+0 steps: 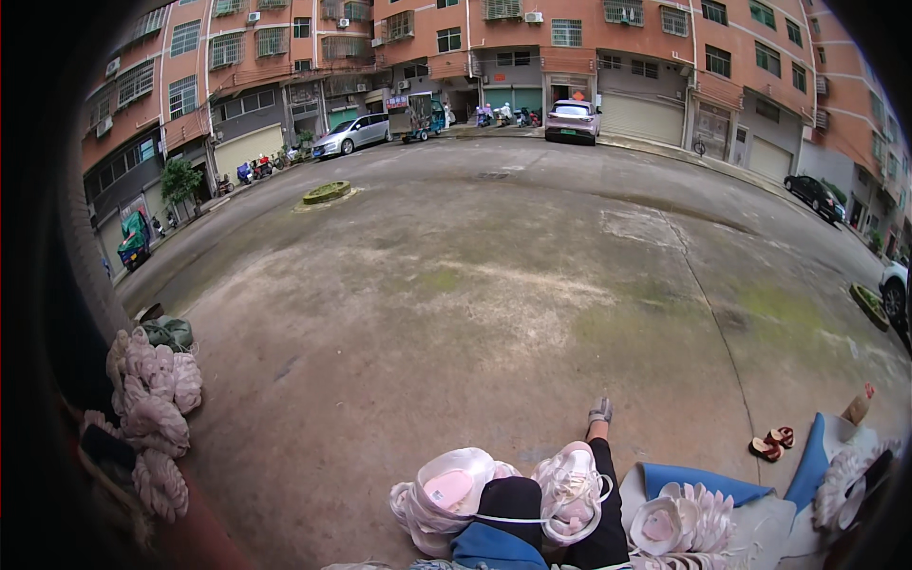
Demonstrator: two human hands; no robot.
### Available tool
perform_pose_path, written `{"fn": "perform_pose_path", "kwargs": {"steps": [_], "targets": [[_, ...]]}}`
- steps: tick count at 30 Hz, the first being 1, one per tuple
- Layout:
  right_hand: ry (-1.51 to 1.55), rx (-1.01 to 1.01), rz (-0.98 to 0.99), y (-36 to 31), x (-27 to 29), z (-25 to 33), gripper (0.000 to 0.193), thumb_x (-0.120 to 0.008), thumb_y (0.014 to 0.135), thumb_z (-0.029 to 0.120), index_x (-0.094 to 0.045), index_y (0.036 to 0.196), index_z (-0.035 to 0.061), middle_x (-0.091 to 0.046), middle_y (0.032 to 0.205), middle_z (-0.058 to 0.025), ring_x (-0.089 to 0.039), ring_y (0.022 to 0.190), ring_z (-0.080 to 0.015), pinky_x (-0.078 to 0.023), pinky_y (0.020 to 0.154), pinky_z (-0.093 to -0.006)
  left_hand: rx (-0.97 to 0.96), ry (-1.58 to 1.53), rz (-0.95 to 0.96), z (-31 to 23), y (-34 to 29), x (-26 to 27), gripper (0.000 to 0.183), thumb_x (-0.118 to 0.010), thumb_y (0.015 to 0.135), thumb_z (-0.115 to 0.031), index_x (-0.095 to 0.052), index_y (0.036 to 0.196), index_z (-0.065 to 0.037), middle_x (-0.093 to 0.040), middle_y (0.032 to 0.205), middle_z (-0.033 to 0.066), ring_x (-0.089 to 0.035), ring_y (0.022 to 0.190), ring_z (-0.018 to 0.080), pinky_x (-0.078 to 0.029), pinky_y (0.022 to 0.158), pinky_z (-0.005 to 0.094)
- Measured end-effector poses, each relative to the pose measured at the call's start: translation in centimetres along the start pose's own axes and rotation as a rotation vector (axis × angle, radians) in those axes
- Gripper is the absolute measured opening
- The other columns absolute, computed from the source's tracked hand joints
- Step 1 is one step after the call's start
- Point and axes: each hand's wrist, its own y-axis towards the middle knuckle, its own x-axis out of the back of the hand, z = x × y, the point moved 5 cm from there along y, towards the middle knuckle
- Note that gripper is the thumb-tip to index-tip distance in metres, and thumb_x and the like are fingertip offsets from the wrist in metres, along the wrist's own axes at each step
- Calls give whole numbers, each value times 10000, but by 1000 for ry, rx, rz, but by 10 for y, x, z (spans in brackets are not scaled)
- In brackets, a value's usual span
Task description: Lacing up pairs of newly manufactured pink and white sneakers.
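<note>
Neither of my hands shows in the head view. At the lower middle, a pale pink lace-up shoe upper (573, 480) lies by my black-trousered leg (608, 494), its white laces looping loose. Left of it sits a bundle of similar pink and white shoe uppers (423, 503), with a pink insole-like lining facing up. Between the two is a black rounded piece (511, 505) crossed by a white cord, with blue cloth (499, 548) below. To the right, a row of nested pale uppers (698, 518) rests on a grey and blue sheet (703, 482).
More pink uppers (157, 408) are heaped at the left beside a dark green bag (169, 332). My sandalled foot (600, 411) stretches forward on concrete. A pair of dark red slippers (771, 444) lies right. Parked cars (572, 121) and orange buildings (427, 57) line the far side.
</note>
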Motion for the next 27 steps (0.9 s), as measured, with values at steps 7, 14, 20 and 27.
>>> {"fn": "perform_pose_path", "kwargs": {"steps": [7,14,20,27], "targets": [[144,-186,-7,39,-7,-24,208,-532,919,160,-661,1030,40,-626,785,19,-528,641,-65,-435,572,-227,-176,472,-161,27,-12,-9,250,-505,947,-242,-581,1039,-23,-605,971,135,-583,903,308,-465,769,403],[32,-148,90,77,-7,-26,212,-536,924,179,-665,1052,69,-641,783,15,-542,629,-47,-433,553,-197,-134,330,-215,27,-26,-2,294,-476,955,-297,-613,974,-38,-613,903,135,-587,875,303,-452,791,412],[8,-72,-12,57,5,-24,176,-568,898,183,-664,959,49,-656,890,-45,-582,769,-131,-483,698,-307,-58,233,-81,7,-19,10,230,-540,859,-242,-661,903,-51,-651,796,156,-626,783,309,-478,708,415],[-99,45,-111,50,2,-23,98,-619,879,132,-646,924,49,-587,761,23,-528,708,-68,-449,634,-229,-149,69,-111,0,-22,9,283,-553,850,-235,-663,945,8,-673,919,178,-633,850,326,-492,755,414]]}}
